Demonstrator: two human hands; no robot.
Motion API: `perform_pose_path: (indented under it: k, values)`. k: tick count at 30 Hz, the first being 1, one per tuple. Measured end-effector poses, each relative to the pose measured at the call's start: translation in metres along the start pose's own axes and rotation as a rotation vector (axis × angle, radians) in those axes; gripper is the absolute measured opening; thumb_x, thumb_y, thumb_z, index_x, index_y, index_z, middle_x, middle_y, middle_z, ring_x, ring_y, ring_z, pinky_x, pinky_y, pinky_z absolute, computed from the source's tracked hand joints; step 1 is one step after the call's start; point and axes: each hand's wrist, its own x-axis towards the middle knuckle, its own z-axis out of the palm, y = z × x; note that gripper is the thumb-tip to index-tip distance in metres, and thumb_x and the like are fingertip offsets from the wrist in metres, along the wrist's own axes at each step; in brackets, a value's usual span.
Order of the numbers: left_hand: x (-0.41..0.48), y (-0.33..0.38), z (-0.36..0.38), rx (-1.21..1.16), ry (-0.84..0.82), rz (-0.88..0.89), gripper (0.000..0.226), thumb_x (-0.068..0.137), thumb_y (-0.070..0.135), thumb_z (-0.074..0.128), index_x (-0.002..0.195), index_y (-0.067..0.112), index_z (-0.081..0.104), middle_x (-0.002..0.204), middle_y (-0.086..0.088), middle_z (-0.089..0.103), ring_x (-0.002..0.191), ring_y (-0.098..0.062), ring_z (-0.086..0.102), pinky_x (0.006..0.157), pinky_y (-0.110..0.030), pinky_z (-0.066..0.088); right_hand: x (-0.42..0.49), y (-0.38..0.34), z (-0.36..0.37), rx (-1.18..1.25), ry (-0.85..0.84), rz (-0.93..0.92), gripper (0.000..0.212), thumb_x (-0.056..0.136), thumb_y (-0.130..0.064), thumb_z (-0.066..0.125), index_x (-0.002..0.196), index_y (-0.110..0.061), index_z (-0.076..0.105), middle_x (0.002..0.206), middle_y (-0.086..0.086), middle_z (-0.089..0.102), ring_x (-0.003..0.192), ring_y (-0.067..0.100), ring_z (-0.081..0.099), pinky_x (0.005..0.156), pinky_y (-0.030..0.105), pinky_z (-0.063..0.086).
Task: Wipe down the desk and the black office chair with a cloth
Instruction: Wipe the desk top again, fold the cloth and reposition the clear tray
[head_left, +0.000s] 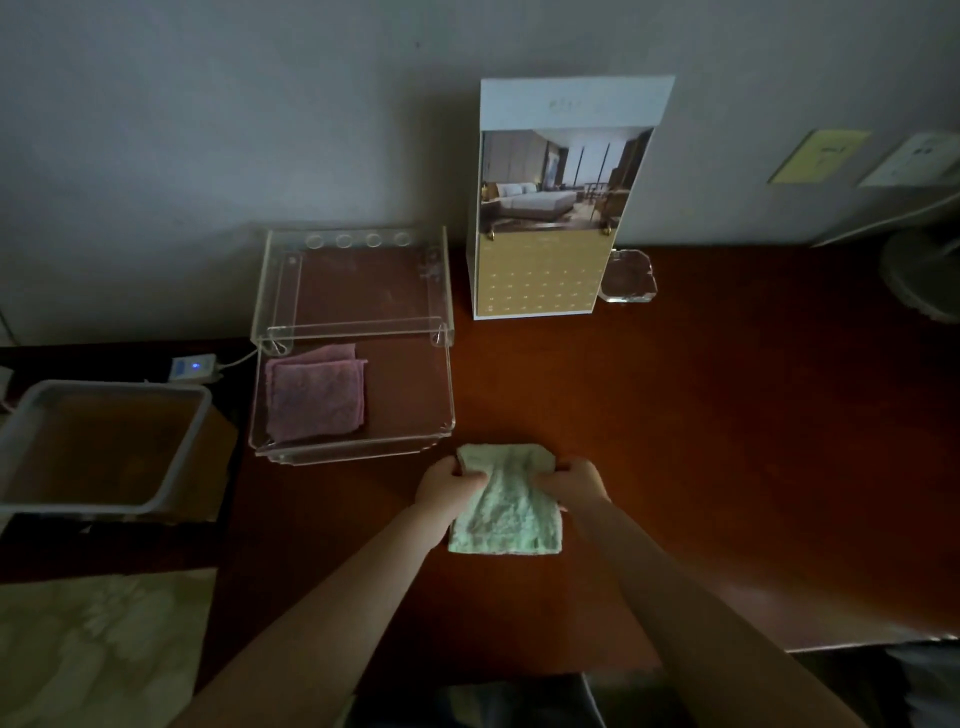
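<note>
No legible text. The standing calendar (550, 208) bears a faint line of print on its white header and a grid of small date marks on its gold lower panel, all too blurred to read. The yellow note (821, 156) and the white card (917, 161) on the wall each carry dark marks, likewise unreadable.

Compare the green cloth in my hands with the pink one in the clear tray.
The green cloth is gripped by the left hand and right hand on the desk, bunched at its top; the pink cloth lies untouched, folded flat in the clear tray. The green cloth looks lighter than the pink cloth. Both look like towelling.
</note>
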Motion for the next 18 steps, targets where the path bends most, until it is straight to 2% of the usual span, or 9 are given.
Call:
perform_pose_path:
  k: [3,5,7,10,13,15,18]
  values:
    - [-0.006,0.008,0.001,-0.112,-0.098,0.004,0.018,0.091,0.013,0.057,0.109,0.013,0.062,0.105,-0.007,0.066,0.098,-0.024,0.062,0.086,-0.04,0.05,-0.004,0.0,-0.01,0.066,0.006,-0.038,0.026,0.088,-0.022,0.061,0.106,-0.011,0.046,0.089,0.0,0.055,0.08,0.014,0.057,0.059,0.026,0.048]
    - [-0.009,0.017,-0.002,-0.214,-0.196,-0.017,0.014,0.094,0.013,0.053,0.106,0.016,0.06,0.104,-0.006,0.065,0.097,-0.023,0.062,0.082,-0.04,0.05,-0.005,-0.001,-0.017,0.109,0.016,-0.06,0.03,0.092,-0.024,0.057,0.113,-0.007,0.045,0.097,0.004,0.057,0.086,0.018,0.059,0.069,0.036,0.056]
    - [-0.01,0.029,-0.011,-0.249,-0.225,0.008,0.017,0.095,0.014,0.052,0.111,0.016,0.058,0.11,-0.008,0.064,0.101,-0.026,0.062,0.083,-0.044,0.051,-0.009,-0.01,-0.023,0.173,0.023,-0.087,0.029,0.094,-0.023,0.054,0.117,-0.01,0.042,0.101,0.003,0.055,0.092,0.021,0.058,0.08,0.043,0.055]
    - [-0.014,0.049,-0.033,-0.307,-0.196,0.092,0.013,0.095,0.014,0.052,0.107,0.016,0.058,0.106,-0.007,0.065,0.097,-0.024,0.064,0.078,-0.042,0.053,-0.018,-0.039,-0.027,0.307,-0.009,-0.17,0.028,0.094,-0.02,0.056,0.116,-0.013,0.041,0.106,0.003,0.055,0.092,0.018,0.059,0.074,0.034,0.054]
    - [-0.016,0.065,-0.065,-0.366,-0.137,0.159,0.013,0.094,0.013,0.052,0.106,0.014,0.058,0.104,-0.007,0.066,0.098,-0.027,0.063,0.085,-0.046,0.051,-0.023,-0.079,-0.017,0.396,-0.049,-0.262,0.028,0.093,-0.013,0.057,0.116,-0.012,0.042,0.105,0.0,0.056,0.088,0.013,0.06,0.065,0.026,0.052]
    - [-0.013,0.071,-0.091,-0.378,-0.082,0.192,0.015,0.094,0.014,0.053,0.108,0.012,0.058,0.105,-0.008,0.065,0.1,-0.029,0.062,0.091,-0.05,0.049,-0.024,-0.104,-0.002,0.421,-0.094,-0.318,0.029,0.092,-0.007,0.056,0.117,-0.012,0.042,0.106,0.0,0.056,0.091,0.013,0.059,0.067,0.024,0.052]
    - [-0.004,0.075,-0.128,-0.426,0.018,0.227,0.016,0.093,0.014,0.054,0.109,0.014,0.059,0.105,-0.009,0.065,0.095,-0.029,0.063,0.084,-0.048,0.051,-0.021,-0.138,0.027,0.427,-0.133,-0.376,0.035,0.091,-0.001,0.055,0.123,-0.009,0.042,0.113,0.004,0.056,0.1,0.017,0.059,0.072,0.023,0.053]
